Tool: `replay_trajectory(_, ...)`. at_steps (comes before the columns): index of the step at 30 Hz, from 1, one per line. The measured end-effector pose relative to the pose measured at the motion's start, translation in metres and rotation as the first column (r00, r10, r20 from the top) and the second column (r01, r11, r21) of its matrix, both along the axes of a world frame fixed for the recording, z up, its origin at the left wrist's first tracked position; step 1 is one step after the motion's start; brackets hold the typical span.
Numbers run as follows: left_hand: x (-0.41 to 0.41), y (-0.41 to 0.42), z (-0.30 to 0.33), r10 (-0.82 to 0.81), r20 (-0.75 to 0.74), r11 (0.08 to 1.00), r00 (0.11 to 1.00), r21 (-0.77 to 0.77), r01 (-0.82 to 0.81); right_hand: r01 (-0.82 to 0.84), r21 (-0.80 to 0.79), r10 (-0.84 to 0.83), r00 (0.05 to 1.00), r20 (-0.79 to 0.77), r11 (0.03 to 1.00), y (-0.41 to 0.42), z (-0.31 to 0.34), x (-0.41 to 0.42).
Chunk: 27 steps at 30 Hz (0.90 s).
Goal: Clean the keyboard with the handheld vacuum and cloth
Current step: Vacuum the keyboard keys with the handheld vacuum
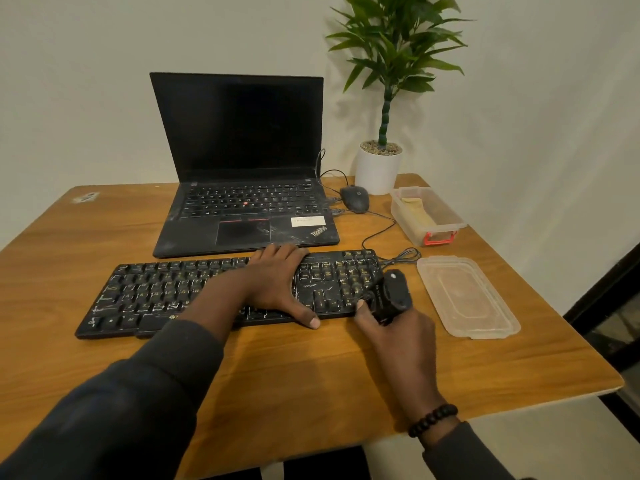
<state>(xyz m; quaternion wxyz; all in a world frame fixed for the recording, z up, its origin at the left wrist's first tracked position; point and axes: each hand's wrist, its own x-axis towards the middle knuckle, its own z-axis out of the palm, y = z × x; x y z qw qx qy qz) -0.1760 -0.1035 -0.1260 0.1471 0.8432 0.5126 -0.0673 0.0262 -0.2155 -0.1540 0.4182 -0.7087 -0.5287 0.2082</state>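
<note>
We are leaning over a wooden desk [104,237], where a black keyboard [156,296] is lying flat near the front edge, its keys streaked with pale marks; our left hand [277,282] is resting on the keyboard's middle with fingers spread and straight, the thumb reaching down over the near edge; our right hand [398,334] is curling round a small black vacuum [394,292] and gripping it, the tool tilting over the keyboard's right end, at the number pad; whether its nozzle is touching the keys we cannot tell. Behind the keyboard a laptop [242,150] is standing open with a dark screen; a mouse [355,198] is sitting just beside its right side, its cable trailing forward; a clear tub [429,216] with a red clasp is holding what may be a folded yellowish cloth [415,209]; the tub's lid [467,296] is lying near the vacuum; a plant [381,168] in a white pot is standing at the far corner.
</note>
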Motion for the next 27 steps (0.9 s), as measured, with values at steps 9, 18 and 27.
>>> replay_trajectory(9,0.001,-0.002,0.002,0.000,-0.008,1.000,1.000,0.003,0.000,0.071,0.053,-0.069,0.997,-0.044,0.996,-0.002,0.001,0.003)
replay_trajectory(18,0.000,-0.002,0.002,0.000,-0.001,1.000,1.000,0.001,0.000,0.109,0.051,-0.102,0.988,-0.112,0.993,0.000,0.000,0.003)
replay_trajectory(27,0.000,-0.002,0.002,0.005,-0.004,1.000,1.000,0.002,-0.005,0.087,0.062,-0.076,0.985,-0.157,0.994,-0.003,0.002,0.003)
